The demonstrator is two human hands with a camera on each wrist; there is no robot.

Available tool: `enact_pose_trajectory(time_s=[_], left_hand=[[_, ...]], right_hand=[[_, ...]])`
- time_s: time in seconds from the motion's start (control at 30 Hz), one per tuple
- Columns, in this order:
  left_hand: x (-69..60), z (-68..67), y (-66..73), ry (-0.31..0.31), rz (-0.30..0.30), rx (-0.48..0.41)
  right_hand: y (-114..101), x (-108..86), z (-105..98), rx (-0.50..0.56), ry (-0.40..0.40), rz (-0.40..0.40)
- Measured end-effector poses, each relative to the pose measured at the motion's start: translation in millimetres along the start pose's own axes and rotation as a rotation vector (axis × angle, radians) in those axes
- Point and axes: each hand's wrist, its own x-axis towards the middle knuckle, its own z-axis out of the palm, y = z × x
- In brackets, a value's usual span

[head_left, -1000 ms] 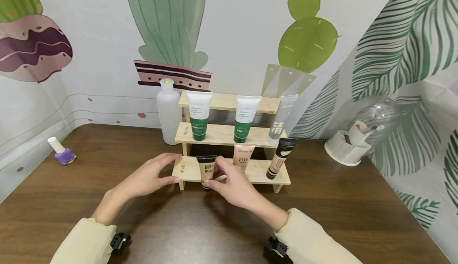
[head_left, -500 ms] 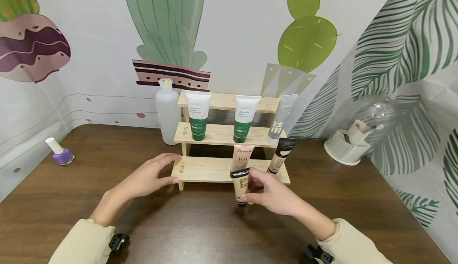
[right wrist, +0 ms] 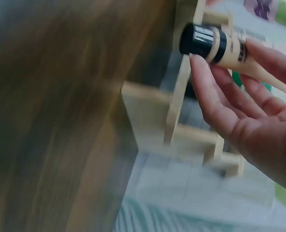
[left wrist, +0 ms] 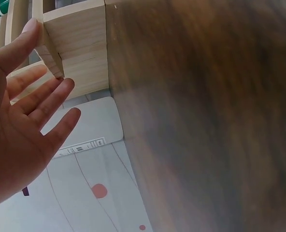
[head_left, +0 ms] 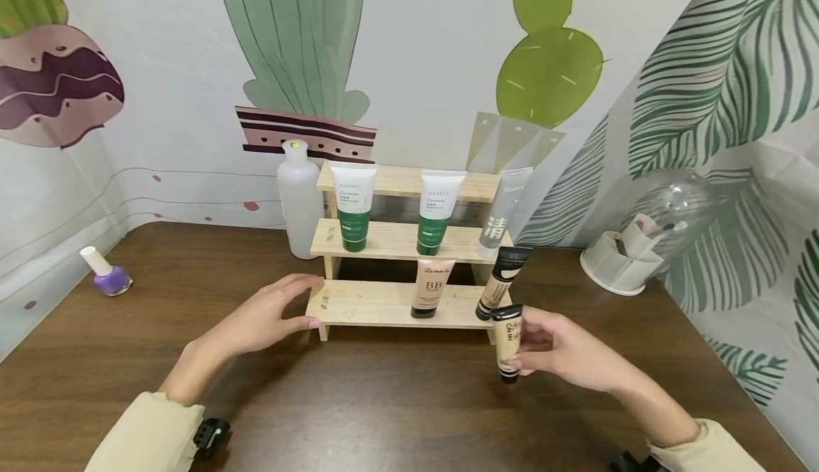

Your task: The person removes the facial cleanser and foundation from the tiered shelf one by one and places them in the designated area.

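Observation:
My right hand point(head_left: 566, 347) pinches a small beige cosmetic tube point(head_left: 507, 340) with a black cap. It is in the air in front of the right end of the stepped wooden rack point(head_left: 365, 303). The right wrist view shows the thumb and fingers around the tube point(right wrist: 235, 50), black end outward. At the rack's left end rests my left hand point(head_left: 259, 319), its fingers spread and relaxed; in the left wrist view the fingertips point(left wrist: 65, 87) are at the rack's edge. On the lowest step stand a pink BB cream tube point(head_left: 432, 287) and a leaning black-capped tube point(head_left: 502, 283).
Two green-and-white tubes point(head_left: 354, 209) and a grey tube point(head_left: 504, 212) stand on the middle step. Behind the rack is a translucent white bottle point(head_left: 299, 202). Purple nail polish point(head_left: 110, 273) stands left, a white brush holder point(head_left: 617, 266) right, on the brown table point(head_left: 358, 401).
My right hand has lifted the small beige tube off the left part of the lowest step and carried it rightward in front of the rack. My left hand has stayed at the rack's left end.

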Motion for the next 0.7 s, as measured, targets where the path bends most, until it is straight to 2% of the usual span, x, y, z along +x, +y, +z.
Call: enact_pose_trajectory(time_s=[0.13,0.23,0.33,0.47,0.7], left_hand=[[-0.1,0.3,-0.4,-0.001,-0.001,0.000],[-0.2,0.2,-0.5,-0.001,-0.003,0.000],[-0.6,-0.3,-0.2,-0.003,-0.006,-0.001],[-0.9,-1.1,0.7,-0.006,-0.012,0.000],[-0.4,-2.0,2.1,-0.008,-0.011,-0.001]], right_hand=[[6,-13.0,-20,0.019,-0.018,0.039],[12,-19.3,-34,0.060,0.006,0.081],[20,-21.8,-46,0.093,0.067,0.131],[33,-21.4,-60,0.084,0.170,0.198],[58,-9.3,-71,0.073,0.316,0.309]])
